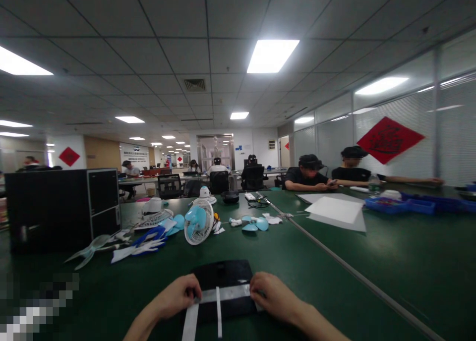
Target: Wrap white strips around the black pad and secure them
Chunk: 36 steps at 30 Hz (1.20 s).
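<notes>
Blk box (48,209) L, fan (197,222) ctr, wht sheets (336,211) R

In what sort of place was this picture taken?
Probably an open-plan office used as a workroom: fan parts lie on a green table, with black chairs beyond.

A person's bare left hand (187,289) and right hand (270,292) face each other, apart and roughly level, toward the near edge of the table (308,279). The left curls its fingers inward and down, thumb tucked close beneath; the right, its back turned up, bends its fingers toward the left, thumb drawn in below. The bare left forearm (149,313) slants up steeply, while the right forearm (319,323) reaches in at a flatter angle, more of its length showing.
</notes>
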Tool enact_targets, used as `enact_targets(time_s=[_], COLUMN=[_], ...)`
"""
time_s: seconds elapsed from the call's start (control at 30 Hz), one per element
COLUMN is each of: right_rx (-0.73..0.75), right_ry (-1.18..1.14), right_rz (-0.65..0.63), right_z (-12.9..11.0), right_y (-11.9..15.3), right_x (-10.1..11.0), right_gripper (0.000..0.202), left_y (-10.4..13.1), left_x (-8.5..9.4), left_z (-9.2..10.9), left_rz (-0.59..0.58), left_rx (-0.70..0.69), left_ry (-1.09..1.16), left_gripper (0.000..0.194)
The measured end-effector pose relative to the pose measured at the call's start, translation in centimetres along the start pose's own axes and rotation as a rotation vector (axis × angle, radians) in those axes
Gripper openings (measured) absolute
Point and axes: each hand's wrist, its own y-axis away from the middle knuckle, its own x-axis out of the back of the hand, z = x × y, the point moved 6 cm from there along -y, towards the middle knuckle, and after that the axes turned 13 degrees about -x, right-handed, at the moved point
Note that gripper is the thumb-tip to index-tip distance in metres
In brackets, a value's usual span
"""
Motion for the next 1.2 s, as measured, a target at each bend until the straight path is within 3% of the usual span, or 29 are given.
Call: enact_targets(time_s=[0.17, 0.27, 0.4, 0.6, 0.73, 0.9, 1.03, 1.2], right_rx=[-0.059, -0.091, -0.068, -0.002, -0.055, -0.074, -0.102, -0.205], right_ry=[-0.118, -0.126, -0.108, 0.055, 0.147, 0.151, 0.133, 0.099], right_rz=[0.085, 0.082, 0.063, 0.008, -0.06, -0.056, 0.002, 0.145], right_z=[0.6, 0.9, 0.3, -2.6, -3.1, -2.4, -1.0, 3.1], right_y=[-0.5, -1.5, -4.0, -8.7, -11.0, -12.0, -11.4, -8.3], right_x=[0.9, 0.7, 0.0, -2.0, -3.4, -3.9, -2.7, 1.6], right_gripper=[0.019, 0.025, 0.033, 0.037, 0.032, 0.027, 0.024, 0.025], left_y=[0.1, 0.6, 1.6, 3.0, 3.0, 2.8, 2.7, 2.7], left_x=[2.5, 3.6, 4.3, 5.1, 5.0, 4.6, 4.5, 4.5], left_z=[-1.2, -3.1, -5.5, -7.9, -8.7, -8.9, -9.1, -10.1], left_rz=[0.275, 0.346, 0.316, 0.307, 0.3, 0.273, 0.259, 0.247], left_rx=[0.093, 0.2, 0.314, 0.425, 0.431, 0.447, 0.451, 0.44], left_ry=[-0.181, -0.376, -0.514, -0.597, -0.601, -0.598, -0.626, -0.607], left_gripper=[0.022, 0.022, 0.025, 0.037, 0.038, 0.039, 0.039, 0.041])
